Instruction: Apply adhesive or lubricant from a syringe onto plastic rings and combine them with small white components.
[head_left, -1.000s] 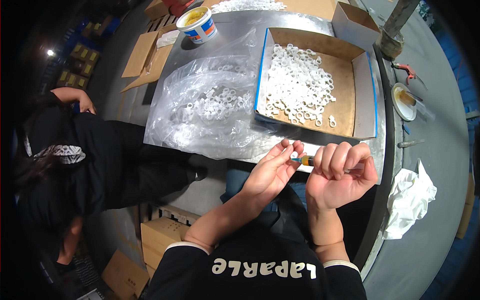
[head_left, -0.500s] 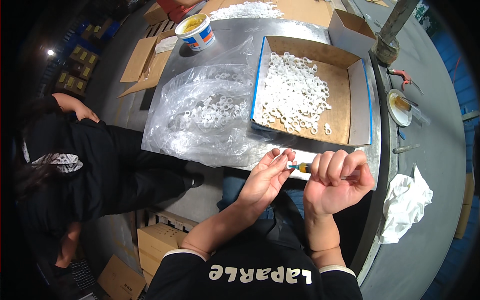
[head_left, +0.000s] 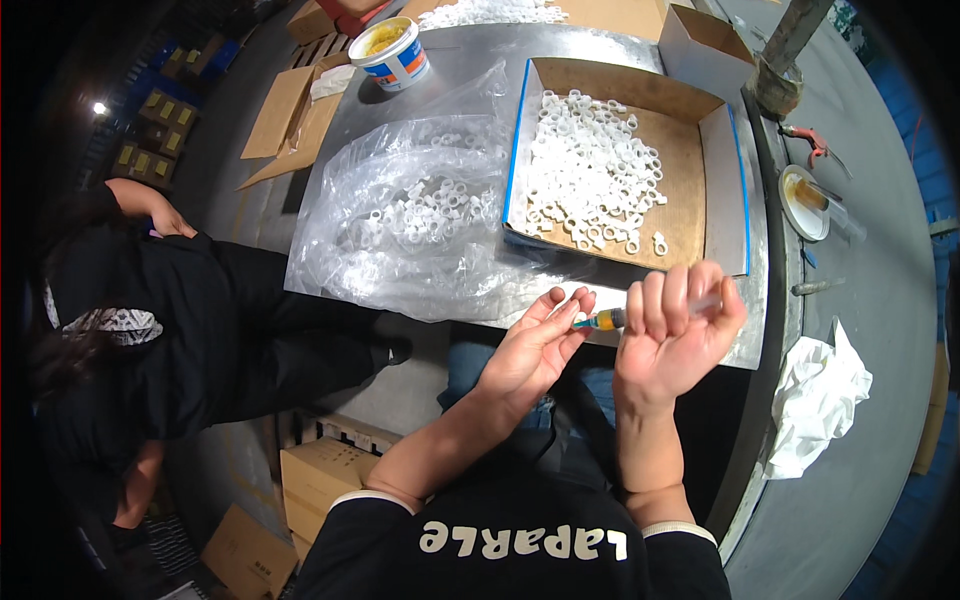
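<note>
Pinched in the fingertips of my left hand [head_left: 535, 345] is a small white plastic ring [head_left: 580, 318], mostly covered by the fingers. My right hand [head_left: 675, 325] is wrapped around a syringe [head_left: 607, 319] with amber-yellow filling and a teal tip. That tip points left and meets the ring or sits right beside it; I cannot tell which. Beyond my hands stands an open cardboard box [head_left: 690, 160] with blue edges, heaped on its left side with white plastic rings [head_left: 590, 165]. A clear plastic bag [head_left: 390, 280] with more such rings lies to its left.
On the metal table [head_left: 465, 60] stands a tub [head_left: 405, 72] of yellow paste. To the right are a white plate [head_left: 800, 210] with another syringe, a red-handled tool [head_left: 818, 145] and crumpled white paper [head_left: 820, 400]. At the left stands another person [head_left: 170, 330], near the table edge.
The view has shifted slightly. My right hand has risen a little around the syringe, and my left fingers still pinch the ring against its tip.
</note>
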